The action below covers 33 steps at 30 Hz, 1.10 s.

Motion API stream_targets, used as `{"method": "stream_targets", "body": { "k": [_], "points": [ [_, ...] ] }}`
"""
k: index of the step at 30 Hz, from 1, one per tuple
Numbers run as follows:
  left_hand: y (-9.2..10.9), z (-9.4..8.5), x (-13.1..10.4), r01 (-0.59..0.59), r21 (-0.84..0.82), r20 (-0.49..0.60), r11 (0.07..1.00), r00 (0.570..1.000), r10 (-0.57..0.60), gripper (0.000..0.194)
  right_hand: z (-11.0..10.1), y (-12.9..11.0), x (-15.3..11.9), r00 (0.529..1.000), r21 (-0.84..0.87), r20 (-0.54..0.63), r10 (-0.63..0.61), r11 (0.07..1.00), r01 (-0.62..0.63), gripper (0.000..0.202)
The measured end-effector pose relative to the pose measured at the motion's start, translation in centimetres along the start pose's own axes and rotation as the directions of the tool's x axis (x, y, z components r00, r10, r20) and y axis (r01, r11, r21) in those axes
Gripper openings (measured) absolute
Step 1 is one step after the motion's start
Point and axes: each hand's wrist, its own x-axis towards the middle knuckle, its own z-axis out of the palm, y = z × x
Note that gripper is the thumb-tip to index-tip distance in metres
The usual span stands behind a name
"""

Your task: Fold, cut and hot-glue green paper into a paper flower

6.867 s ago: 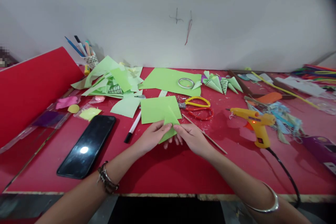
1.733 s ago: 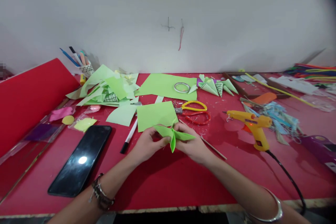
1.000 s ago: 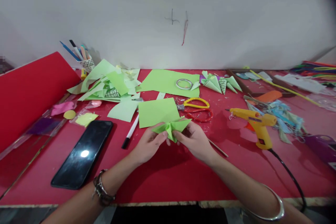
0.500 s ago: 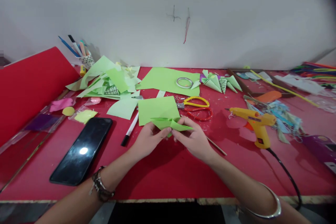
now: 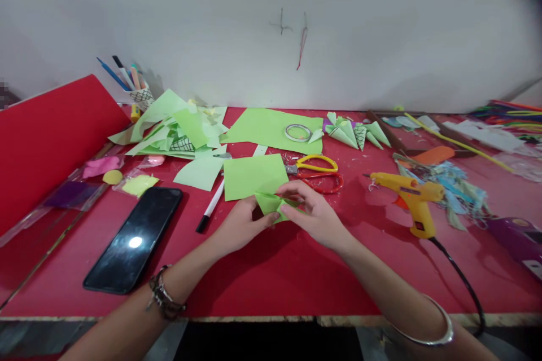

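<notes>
Between my two hands is a folded piece of green paper (image 5: pixel 267 203), held above the red table. My left hand (image 5: pixel 243 223) pinches its left side, thumb in front. On the right side, my right hand (image 5: pixel 315 214) grips the paper with thumb and curled fingers; part of the fold is hidden behind them. Just behind lies a flat green paper sheet (image 5: pixel 254 175). Scissors (image 5: pixel 315 164) with yellow and red handles rest behind my right hand. A black-capped white marker (image 5: pixel 210 206) lies to the left of my left hand.
A black phone (image 5: pixel 133 242) lies at left, near a pile of green paper scraps (image 5: pixel 178 130). A yellow glue gun (image 5: pixel 409 197) with a black cord stands at right. Paper cones (image 5: pixel 355 134) and a tape roll (image 5: pixel 297 133) sit at the back.
The folded paper has been turned and looks more compact, its right wing no longer stretched out. My right-hand fingers have risen and curled over its top.
</notes>
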Motion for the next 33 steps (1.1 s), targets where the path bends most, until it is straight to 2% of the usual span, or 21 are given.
{"method": "stream_targets", "body": {
  "k": [3, 8, 11, 15, 19, 21, 25, 29, 33],
  "points": [
    [-0.32, -0.21, 0.07, 0.03, -0.003, 0.003, 1.0, 1.0, -0.03, 0.027, 0.02, -0.1, -0.14, 0.997, -0.012, 0.055, 0.051, 0.999, -0.05, 0.02],
    [-0.04, -0.77, 0.04, 0.077, -0.065, 0.03, 0.995, 0.997, -0.075, 0.029, -0.19, -0.05, -0.14, 0.985, 0.093, 0.0, 0.171, 0.981, -0.17, 0.019],
    [0.38, -0.89, -0.05, 0.061, -0.021, 0.034, 0.998, 0.998, -0.06, 0.023, -0.25, 0.04, 0.0, 0.982, 0.071, 0.017, 0.19, 0.979, -0.191, 0.016],
    [0.55, -0.8, -0.07, 0.063, 0.068, 0.003, 0.996, 0.998, -0.063, 0.028, -0.18, 0.12, 0.13, 0.984, 0.033, 0.029, 0.177, 0.983, -0.178, 0.013],
    [0.39, -0.74, -0.02, 0.022, 0.174, -0.049, 0.984, 0.999, -0.014, 0.032, -0.11, 0.17, 0.14, 0.99, -0.062, -0.051, 0.13, 0.989, -0.133, 0.011],
    [0.29, -0.73, 0.0, -0.003, 0.221, -0.059, 0.975, 0.998, 0.017, 0.031, -0.05, 0.21, 0.11, 0.987, -0.06, -0.064, 0.147, 0.987, -0.151, 0.012],
    [0.18, -0.73, -0.02, -0.033, 0.29, -0.066, 0.956, 0.996, 0.054, 0.03, 0.05, 0.25, 0.05, 0.977, 0.005, -0.04, 0.21, 0.978, -0.21, 0.014],
    [0.17, -0.67, -0.04, -0.053, 0.327, -0.056, 0.944, 0.996, 0.076, 0.028, 0.01, 0.2, 0.05, 0.978, 0.008, -0.026, 0.205, 0.979, -0.205, 0.011],
    [-0.02, -0.4, -0.03, -0.149, 0.41, -0.063, 0.9, 0.98, 0.191, 0.021, 0.1, 0.25, 0.06, 0.979, 0.017, -0.008, 0.204, 0.979, -0.204, 0.01]
  ]
}}
